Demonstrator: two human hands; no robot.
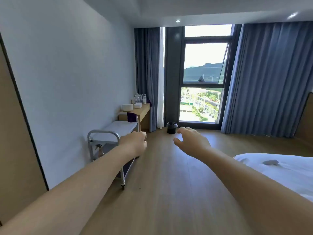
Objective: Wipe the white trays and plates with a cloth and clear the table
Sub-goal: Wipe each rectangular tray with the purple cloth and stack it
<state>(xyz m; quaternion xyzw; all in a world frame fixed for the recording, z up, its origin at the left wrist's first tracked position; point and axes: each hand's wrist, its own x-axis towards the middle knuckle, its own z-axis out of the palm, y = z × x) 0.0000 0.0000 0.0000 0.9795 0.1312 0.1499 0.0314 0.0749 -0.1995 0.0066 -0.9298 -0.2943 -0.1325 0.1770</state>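
Left hand: reaches forward at about 10 o'clock of the frame centre, seen from the back; fingers curl inward with nothing visible in them, and whether they touch the cart behind cannot be told.
Right hand: stretched out at about 2 o'clock of centre, fingers loosely spread and relaxed, holding nothing, in the air over the floor.
Cart: metal-framed, against the left wall at 9 o'clock of the left hand; a white tray surface lies on its top; the lower shelf is largely hidden behind the left forearm, and a spray bottle there is hard to make out.
Purple cloth: dark, draped at the far end of the cart, at 12 o'clock of the left hand.
Wooden table: in the corner beyond the cart; two white bowls and a cluster of water bottles stand on it, too small for detail.
Bin: black, on the floor by the window, partly covered by the right fingertips.
Bed: white, cut off at the right edge, a small grey object on it unidentifiable.
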